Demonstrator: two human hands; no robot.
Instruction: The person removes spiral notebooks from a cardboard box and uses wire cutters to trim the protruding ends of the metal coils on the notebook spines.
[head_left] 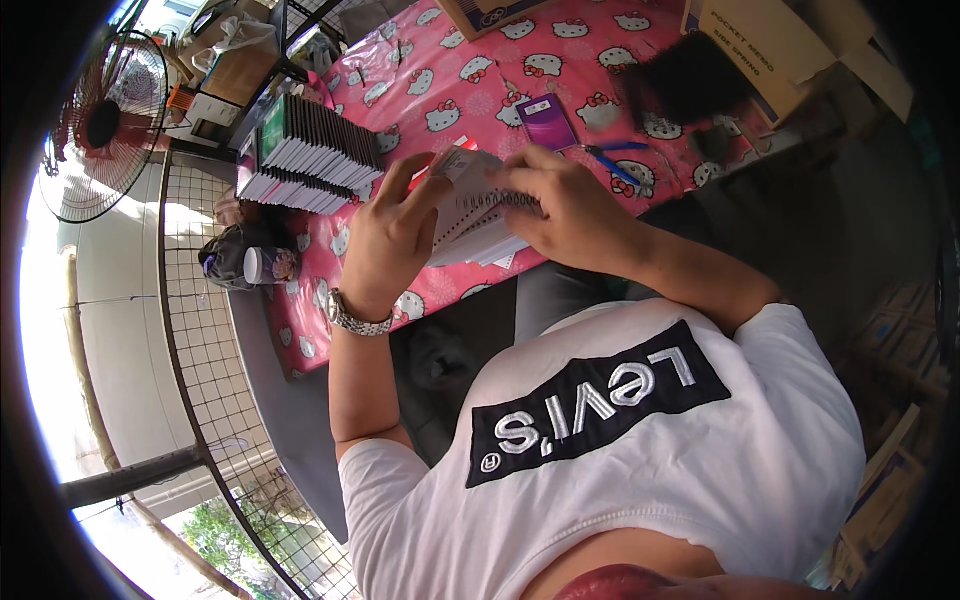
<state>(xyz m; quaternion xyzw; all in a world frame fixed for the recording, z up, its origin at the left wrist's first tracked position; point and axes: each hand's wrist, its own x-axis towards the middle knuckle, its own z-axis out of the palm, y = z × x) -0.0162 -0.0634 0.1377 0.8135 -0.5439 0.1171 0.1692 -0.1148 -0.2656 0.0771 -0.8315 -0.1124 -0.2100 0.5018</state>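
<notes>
A small spiral notebook (478,235) with white pages and a dark wire coil stands tilted over the near edge of the table. My left hand (393,238), a metal watch on its wrist, grips the notebook's left side with bent fingers. Bent over the coil at the upper right are the fingers of my right hand (575,212), closed on the notebook's bound edge; their tips are partly hidden. Just beyond my hands lies a purple notebook (548,122). Blue-handled pliers (612,168) rest on the table to its right.
Tall stacks of notebooks (325,145) stand at the table's left. A pink patterned cloth (445,85) covers the table. Farther right are a black bristly heap (690,78) and an open cardboard box (765,55). A jar (270,266) sits at the left edge, near a fan (103,125).
</notes>
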